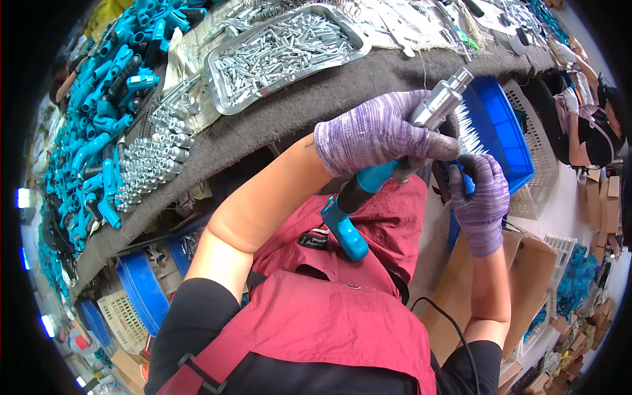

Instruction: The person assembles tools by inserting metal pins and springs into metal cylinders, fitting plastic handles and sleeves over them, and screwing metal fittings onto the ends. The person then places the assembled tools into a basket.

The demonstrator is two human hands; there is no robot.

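Observation:
My left hand [385,130], in a purple knit glove with grey fingertips, is closed around a teal-and-black power tool [355,194]. The tool's stepped silver metal nose [442,100] sticks out past my thumb, pointing up and right. Its teal rear end hangs down over my red apron [342,322]. My right hand [482,201], gloved the same way, is just right of the tool, beside a blue bin [503,125]. Its fingers are curled inward, and what they hold, if anything, is hidden. Thin whitish spiky pieces [469,135] show in the bin.
A metal tray [227,99] of small silver pins lies on the grey-covered bench [283,108]. Silver fittings [155,158] and a heap of teal tool housings [99,125] sit at left. A cardboard box [526,263] and black cable [454,322] are at right, with another person [599,125] beyond.

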